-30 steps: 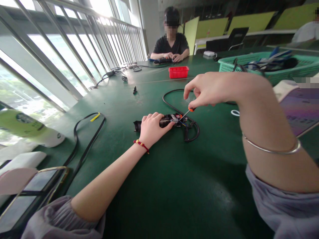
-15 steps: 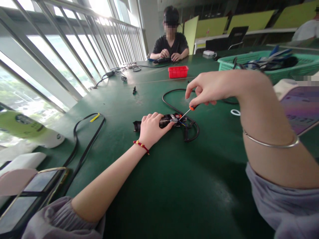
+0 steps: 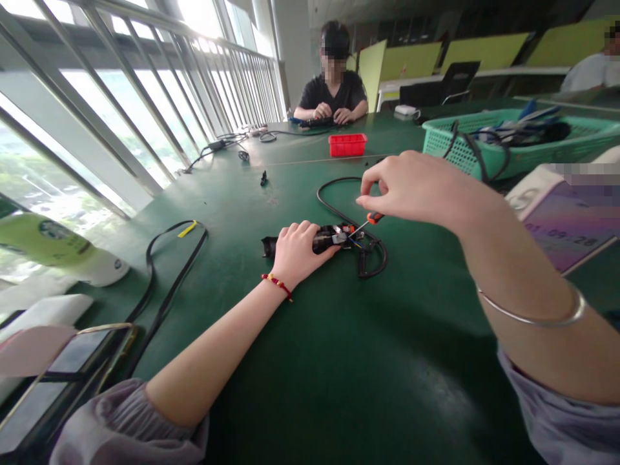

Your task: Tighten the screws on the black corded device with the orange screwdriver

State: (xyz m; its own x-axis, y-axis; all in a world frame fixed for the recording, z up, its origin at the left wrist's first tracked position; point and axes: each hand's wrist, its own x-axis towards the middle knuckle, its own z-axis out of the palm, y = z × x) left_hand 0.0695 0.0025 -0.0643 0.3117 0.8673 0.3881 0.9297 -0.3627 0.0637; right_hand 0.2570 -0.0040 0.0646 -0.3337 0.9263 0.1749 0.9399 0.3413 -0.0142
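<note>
Gripping the black cylindrical device, the left hand lay palm-down; the right hand, wrist arched, fingers curled, held the tilted, orange-handled metal screwdriver.

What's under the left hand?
A black device, both ends showing, with wires exposed at one. Its middle can't be seen: the left hand covers it.

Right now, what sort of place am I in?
Probably an office-like workroom: there's a screwdriver at a black device, and yellow-green partitions stand behind.
</note>
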